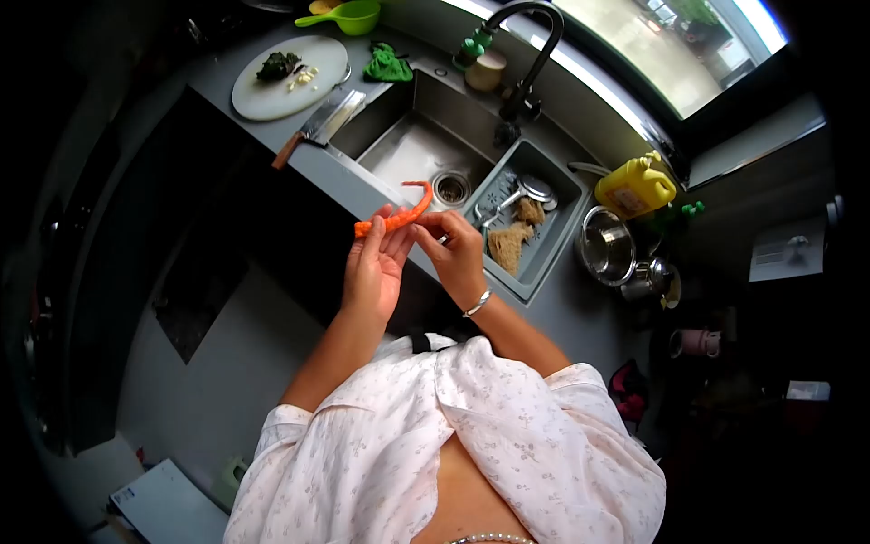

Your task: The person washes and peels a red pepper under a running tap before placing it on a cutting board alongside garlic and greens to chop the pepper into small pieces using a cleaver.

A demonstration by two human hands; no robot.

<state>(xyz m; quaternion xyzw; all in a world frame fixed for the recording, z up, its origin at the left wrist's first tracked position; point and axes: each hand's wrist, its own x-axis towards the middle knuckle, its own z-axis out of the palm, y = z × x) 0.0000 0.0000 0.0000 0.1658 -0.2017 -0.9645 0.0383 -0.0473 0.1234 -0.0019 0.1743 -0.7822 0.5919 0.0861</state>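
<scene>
The curved orange carrot [412,216] sits in your hands at the front edge of the sink. Your left hand [373,272] is closed on its thicker end, thumb laid over it, probably to steady it while the thin end curves free towards the basin. Your right hand [458,257] has its fingers bent in just beside the carrot; I cannot tell whether the tips pinch it or only stay near. Holding it here likely lets scraps or drips fall into the sink basin [408,150], close to the drain [450,189].

To the right, a grey tray [544,245] holds tan scrubbers [509,247] and a metal utensil [536,189], presumably so they can drain. Left of the basin, a cleaver [333,120] lies on the counter, its wooden handle jutting past the front edge, perhaps for easy reach. Beyond it, the white cutting board [258,100] keeps a dark leafy clump [277,65] and pale chopped pieces [304,78] together.
</scene>
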